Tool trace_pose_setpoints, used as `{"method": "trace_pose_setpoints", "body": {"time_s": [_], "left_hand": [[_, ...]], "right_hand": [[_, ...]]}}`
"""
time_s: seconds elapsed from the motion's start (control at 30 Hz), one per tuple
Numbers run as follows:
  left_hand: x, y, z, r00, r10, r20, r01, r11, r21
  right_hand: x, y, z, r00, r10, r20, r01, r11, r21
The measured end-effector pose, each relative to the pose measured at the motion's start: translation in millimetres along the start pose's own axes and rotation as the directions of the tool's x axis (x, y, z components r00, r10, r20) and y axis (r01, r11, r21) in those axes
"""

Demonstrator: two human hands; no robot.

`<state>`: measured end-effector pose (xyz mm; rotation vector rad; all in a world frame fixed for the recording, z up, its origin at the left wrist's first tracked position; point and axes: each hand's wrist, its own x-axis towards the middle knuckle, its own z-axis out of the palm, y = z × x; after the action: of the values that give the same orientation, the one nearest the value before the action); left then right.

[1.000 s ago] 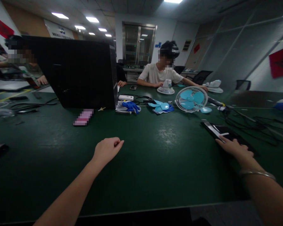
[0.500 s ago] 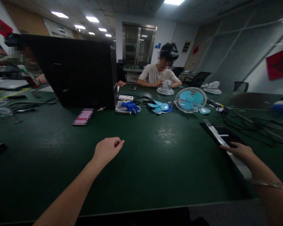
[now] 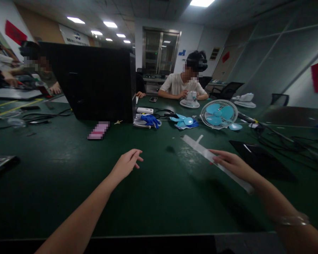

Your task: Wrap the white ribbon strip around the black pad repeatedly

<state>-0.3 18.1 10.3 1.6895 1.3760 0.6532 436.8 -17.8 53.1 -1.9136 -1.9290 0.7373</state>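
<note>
My right hand (image 3: 229, 163) grips a long, flat, pale strip (image 3: 234, 179) between thumb and fingers. The strip looks partly see-through and has a short tab sticking out near its far end. It is held at a slant above the green table (image 3: 159, 208), with a shadow under it. To the right of it, a thin black sheet or panel (image 3: 265, 162) lies on the table. My left hand (image 3: 125, 164) hovers over the middle of the table, fingers loosely apart and holding nothing.
A large black case (image 3: 95, 83) stands at the back left, a phone (image 3: 99, 130) before it. Blue-and-white gloves (image 3: 148, 121), loose blue fan blades (image 3: 182, 120) and a fan (image 3: 218, 113) line the back. Cables (image 3: 294, 144) lie right. Across, a person (image 3: 177, 84) handles a fan part.
My right hand has lifted the pale strip off the black panel and moved it left. My left hand's fingers have opened out. The view has shifted slightly.
</note>
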Motion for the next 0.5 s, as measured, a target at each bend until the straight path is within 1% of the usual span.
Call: {"method": "trace_pose_setpoints", "body": {"time_s": [0.03, 0.07, 0.13, 0.2, 0.27, 0.33, 0.37, 0.4, 0.43, 0.47, 0.5], "left_hand": [[0.2, 2.2, 0.3, 0.999, -0.036, 0.028, 0.039, 0.995, -0.091], [-0.3, 5.1, 0.5, 0.996, -0.07, 0.06, 0.079, 0.982, -0.173], [-2.8, 10.9, 0.6, 0.983, -0.12, 0.137, 0.156, 0.944, -0.29], [-5.7, 13.7, 0.6, 0.966, -0.113, 0.232, 0.192, 0.915, -0.356], [-7.2, 12.2, 1.1, 0.945, -0.067, 0.319, 0.188, 0.911, -0.367], [-6.9, 8.0, 2.1, 0.925, -0.026, 0.379, 0.154, 0.938, -0.312], [-6.5, 5.9, 2.5, 0.917, -0.014, 0.398, 0.131, 0.954, -0.268], [-6.1, 4.3, 2.8, 0.912, -0.005, 0.411, 0.107, 0.968, -0.226], [-6.0, 3.4, 2.7, 0.908, 0.004, 0.418, 0.085, 0.977, -0.194], [-6.1, 3.2, 2.5, 0.907, 0.016, 0.42, 0.064, 0.982, -0.176], [-6.6, 3.8, 2.0, 0.91, 0.031, 0.413, 0.043, 0.985, -0.168]], "right_hand": [[-1.4, -14.1, 7.3, 0.993, -0.083, 0.084, 0.079, 0.995, 0.056], [-2.9, -27.9, 14.2, 0.972, -0.165, 0.169, 0.147, 0.983, 0.113], [-5.3, -52.8, 26.4, 0.907, -0.285, 0.31, 0.238, 0.954, 0.181], [-4.8, -71.6, 36.0, 0.852, -0.334, 0.404, 0.284, 0.942, 0.18], [-0.1, -82.0, 42.3, 0.813, -0.356, 0.461, 0.313, 0.935, 0.169], [8.5, -82.1, 43.7, 0.79, -0.36, 0.497, 0.331, 0.932, 0.148], [14.0, -77.8, 42.1, 0.785, -0.35, 0.511, 0.332, 0.934, 0.13], [20.2, -70.4, 38.7, 0.792, -0.328, 0.514, 0.325, 0.941, 0.098], [26.8, -60.0, 33.7, 0.829, -0.274, 0.487, 0.295, 0.955, 0.035], [33.6, -46.8, 27.3, 0.884, -0.193, 0.426, 0.235, 0.971, -0.05], [40.3, -31.2, 20.0, 0.939, -0.101, 0.33, 0.155, 0.978, -0.14]]}}
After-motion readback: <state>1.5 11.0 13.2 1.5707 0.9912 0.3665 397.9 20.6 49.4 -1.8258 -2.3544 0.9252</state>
